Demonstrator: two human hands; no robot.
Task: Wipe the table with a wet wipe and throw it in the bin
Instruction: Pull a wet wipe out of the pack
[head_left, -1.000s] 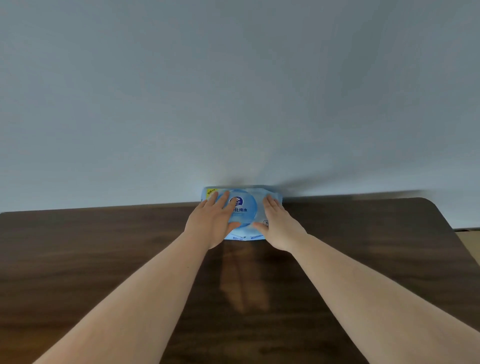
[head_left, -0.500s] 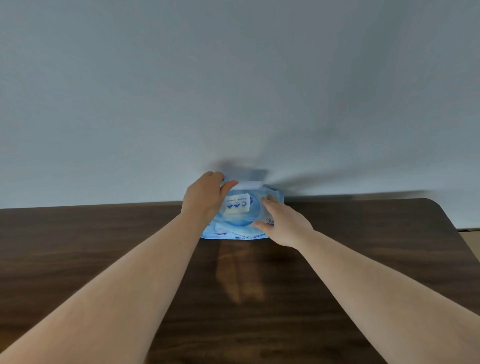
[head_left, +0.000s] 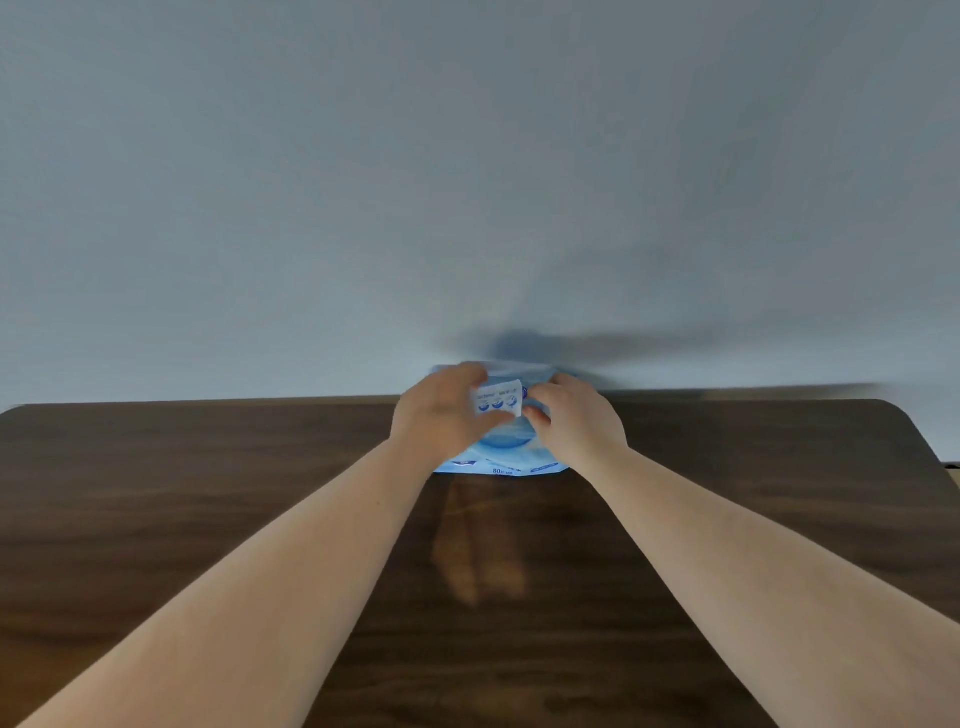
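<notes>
A blue wet-wipe pack (head_left: 506, 457) lies on the dark wooden table (head_left: 208, 493) at its far edge, against the wall. Both hands are on the pack. My left hand (head_left: 441, 410) grips its left side, the fingers curled over the top and holding up the white sticker flap (head_left: 498, 401). My right hand (head_left: 576, 421) presses on the right side, with its fingertips at the flap's edge. The hands hide the opening under the flap. No loose wipe is visible. The bin is not in view.
A plain grey-blue wall (head_left: 467, 182) rises straight behind the table's far edge. The table's rounded far right corner (head_left: 893, 410) shows, with a strip of floor beyond it at the right margin.
The left hand went from lying flat on the pack to curling over its top and lifting the sticker flap. The right hand slid up towards the flap.
</notes>
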